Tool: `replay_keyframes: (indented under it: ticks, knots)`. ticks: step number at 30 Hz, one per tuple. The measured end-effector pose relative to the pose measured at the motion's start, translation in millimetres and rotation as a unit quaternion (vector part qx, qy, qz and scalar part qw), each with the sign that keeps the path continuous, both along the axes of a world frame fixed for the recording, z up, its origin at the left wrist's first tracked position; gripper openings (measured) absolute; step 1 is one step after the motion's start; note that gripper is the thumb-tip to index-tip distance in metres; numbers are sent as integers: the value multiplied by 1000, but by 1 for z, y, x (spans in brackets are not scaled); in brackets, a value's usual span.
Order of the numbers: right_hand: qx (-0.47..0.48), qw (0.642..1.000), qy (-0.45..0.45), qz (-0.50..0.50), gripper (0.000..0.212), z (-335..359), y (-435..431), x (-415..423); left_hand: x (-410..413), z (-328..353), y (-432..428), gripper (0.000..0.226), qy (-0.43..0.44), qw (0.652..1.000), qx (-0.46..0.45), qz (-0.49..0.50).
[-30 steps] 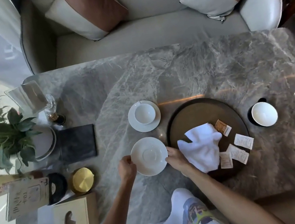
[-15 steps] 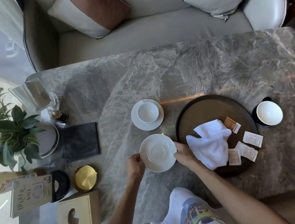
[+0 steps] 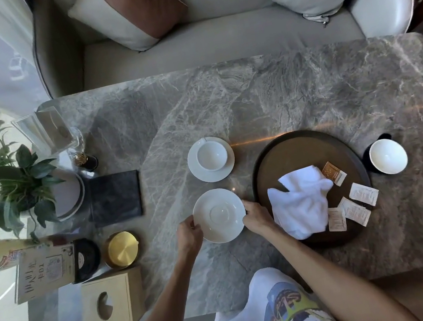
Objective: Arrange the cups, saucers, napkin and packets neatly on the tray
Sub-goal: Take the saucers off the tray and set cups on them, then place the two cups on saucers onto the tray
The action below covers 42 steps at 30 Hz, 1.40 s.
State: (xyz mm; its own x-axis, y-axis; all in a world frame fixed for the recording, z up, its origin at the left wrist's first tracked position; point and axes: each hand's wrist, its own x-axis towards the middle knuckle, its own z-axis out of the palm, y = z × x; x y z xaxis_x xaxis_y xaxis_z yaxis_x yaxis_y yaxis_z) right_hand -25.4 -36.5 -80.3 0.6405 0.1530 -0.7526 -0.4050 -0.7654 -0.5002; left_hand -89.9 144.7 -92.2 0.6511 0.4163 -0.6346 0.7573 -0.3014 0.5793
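Observation:
An empty white saucer point(image 3: 219, 215) sits on the marble table, left of the round dark tray point(image 3: 298, 151). My left hand point(image 3: 189, 234) grips the saucer's left rim and my right hand point(image 3: 256, 216) grips its right rim. Behind it a white cup point(image 3: 211, 156) stands on a second saucer point(image 3: 195, 172). On the tray lie a crumpled white napkin point(image 3: 302, 201), a brown packet point(image 3: 331, 171) and three white packets point(image 3: 352, 205). A dark cup with a white inside point(image 3: 387, 156) stands on the table just right of the tray.
At the table's left stand a potted plant point(image 3: 6, 180), a dark folded cloth point(image 3: 114, 197), a gold-lidded tin point(image 3: 121, 249), a book point(image 3: 44, 269) and a wooden tissue box point(image 3: 108, 303). A grey sofa point(image 3: 212, 39) with two cushions lies beyond the far edge.
Both hands keep their hold on the empty saucer. Its place next to the tray looks almost the same; the view shifted slightly.

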Motion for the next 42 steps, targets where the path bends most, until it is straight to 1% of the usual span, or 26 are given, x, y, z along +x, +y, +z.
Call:
replay_keyframes:
  ticks: [3, 6, 8, 9, 11, 13, 15, 17, 20, 22, 25, 28, 32, 33, 35, 37, 39, 40, 42]
  knots:
    - [-1, 1000, -3, 2, 48, 0, -2, -1, -1, 1, 1, 23, 3, 1000, 5, -29]
    - [1, 1000, -2, 4, 41, 1, -4, -2, 1, 2, 1, 22, 22, 999, 25, -36]
    - [-2, 1000, 2, 4, 43, 1, -5, -3, 6, 4, -2, 28, 40, 998, 46, -34]
    - [-6, 1000, 6, 1, 47, 1, -7, -3, 7, 7, -5, 35, 54, 996, 61, -31]
    - [1, 1000, 8, -16, 55, 6, -13, -3, 11, 14, -15, 46, 63, 991, 112, -33]
    - [43, 998, -5, -49, 50, 13, -26, 0, 18, 23, -30, 50, 24, 983, 170, -59]
    - [96, 990, -28, -101, 41, 25, -49, 7, 31, 33, -53, 46, -33, 973, 202, -105]
    - [132, 977, -71, -154, 34, 38, -85, 19, 49, 43, -84, 39, -87, 967, 192, -145]
    - [145, 955, -125, -228, 29, 57, -161, 40, 82, 58, -146, 28, -135, 962, 134, -196]
    - [125, 937, -154, -287, 34, 65, -220, 54, 107, 66, -195, 25, -154, 956, 104, -225]
    - [57, 912, -175, -367, 29, 61, -306, 75, 144, 71, -269, 32, -159, 950, 69, -258]
    - [3, 911, -146, -385, 31, 49, -367, 99, 177, 68, -334, 29, -130, 948, 57, -286]
    - [-62, 933, -111, -336, 27, 30, -402, 123, 205, 53, -393, 33, -70, 940, 58, -330]
    - [-50, 939, -89, -329, 26, 26, -405, 127, 210, 47, -402, 34, -54, 936, 57, -342]
    - [3, 943, -23, -333, 24, 19, -407, 132, 219, 38, -418, 33, -20, 933, 48, -356]
    - [59, 926, 39, -371, 20, 14, -407, 133, 225, 32, -430, 34, 2, 933, 39, -358]
    - [115, 886, 78, -443, 25, 11, -407, 131, 226, 29, -438, 34, 12, 936, 30, -351]
    - [134, 870, 83, -468, 25, 9, -408, 130, 226, 28, -441, 33, 13, 940, 27, -339]
    - [157, 856, 74, -486, 32, 4, -409, 130, 227, 26, -443, 33, 15, 955, 13, -297]
